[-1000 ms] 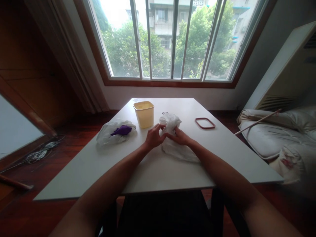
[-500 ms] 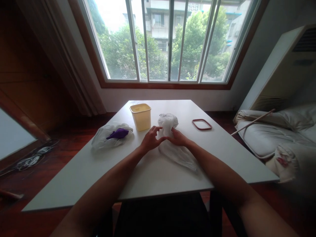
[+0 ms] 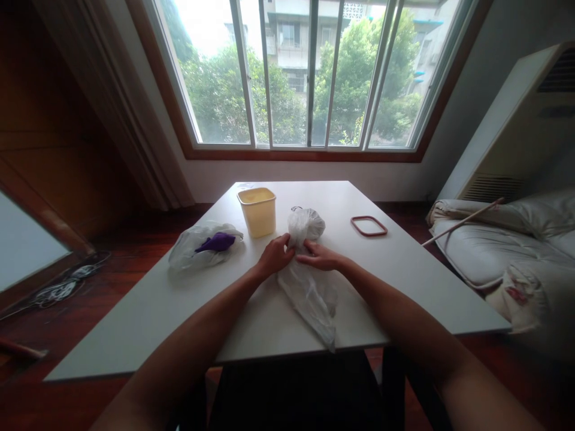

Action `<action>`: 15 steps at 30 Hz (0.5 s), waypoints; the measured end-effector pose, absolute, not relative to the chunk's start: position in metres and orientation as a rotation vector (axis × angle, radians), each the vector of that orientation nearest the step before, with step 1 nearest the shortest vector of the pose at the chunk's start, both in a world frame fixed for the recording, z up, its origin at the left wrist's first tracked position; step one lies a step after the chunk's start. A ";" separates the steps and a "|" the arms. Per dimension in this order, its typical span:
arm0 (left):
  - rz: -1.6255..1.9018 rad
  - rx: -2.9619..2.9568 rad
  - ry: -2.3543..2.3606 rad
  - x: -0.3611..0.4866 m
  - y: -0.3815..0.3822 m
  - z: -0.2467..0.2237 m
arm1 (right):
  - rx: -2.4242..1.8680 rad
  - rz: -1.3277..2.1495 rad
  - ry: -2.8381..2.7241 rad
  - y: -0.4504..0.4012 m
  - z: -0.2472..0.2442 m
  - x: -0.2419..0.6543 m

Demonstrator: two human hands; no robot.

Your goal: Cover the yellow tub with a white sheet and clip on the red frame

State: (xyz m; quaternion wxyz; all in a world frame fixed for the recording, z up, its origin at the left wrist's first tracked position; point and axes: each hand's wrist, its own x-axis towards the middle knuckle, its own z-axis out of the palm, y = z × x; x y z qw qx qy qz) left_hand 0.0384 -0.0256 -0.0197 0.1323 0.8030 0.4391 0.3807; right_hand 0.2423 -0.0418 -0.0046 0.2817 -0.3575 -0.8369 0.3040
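Note:
A thin white plastic bag point(image 3: 309, 293) lies crumpled in front of me, bunched at its far end, its loose part trailing to the table's near edge. My left hand point(image 3: 275, 254) pinches the gathered neck of the bag from the left. On the other side my right hand point(image 3: 321, 256) grips the same neck, thumb and fingers closing on the plastic. What the bunched end contains, if anything, I cannot make out. Beyond my left hand stands a yellow plastic bin point(image 3: 258, 215), upright with its top uncovered.
To the left, a second clear bag point(image 3: 182, 251) lies with a purple cloth-like item point(image 3: 218, 242) on or in it. A dark red rounded square frame point(image 3: 369, 226) is at the right of the white table point(image 3: 148, 335). A padded sofa point(image 3: 476, 251) with a stick stands beyond the table's right edge.
Both hands have closed in on the bag's neck, the left one from open fingers to a pinch. The bag's loose tail has swung left and nearer to me, reaching the table edge.

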 end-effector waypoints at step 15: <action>1.100 1.759 0.893 0.054 -0.041 -0.013 | -1.274 0.715 -2.067 -0.038 -0.017 0.234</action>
